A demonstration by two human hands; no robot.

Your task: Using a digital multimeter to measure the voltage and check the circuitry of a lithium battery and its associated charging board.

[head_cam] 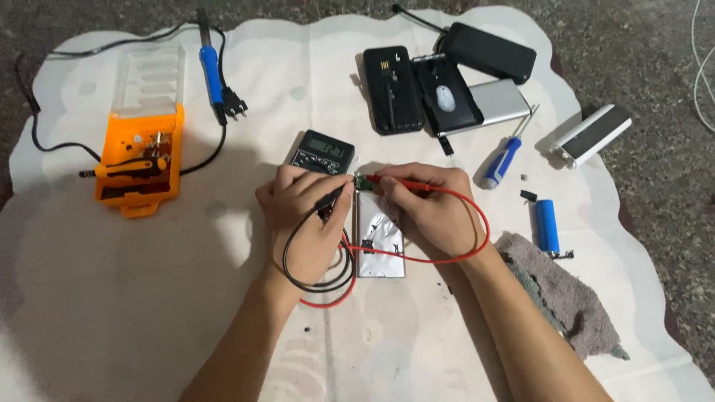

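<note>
Spread over the floor, a cream cloth (149, 298) carries a flat silver pouch battery (380, 249). Left hand (302, 216) pinches the black probe (333, 198), right hand (424, 208) the red probe (395, 179), at its top-edge circuit strip (363, 182); tips should stay steady and apart.

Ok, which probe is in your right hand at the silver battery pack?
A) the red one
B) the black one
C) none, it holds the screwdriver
A: the right hand pinches the red probe at the top of the silver battery pack, while the left hand has the black probe.
</note>
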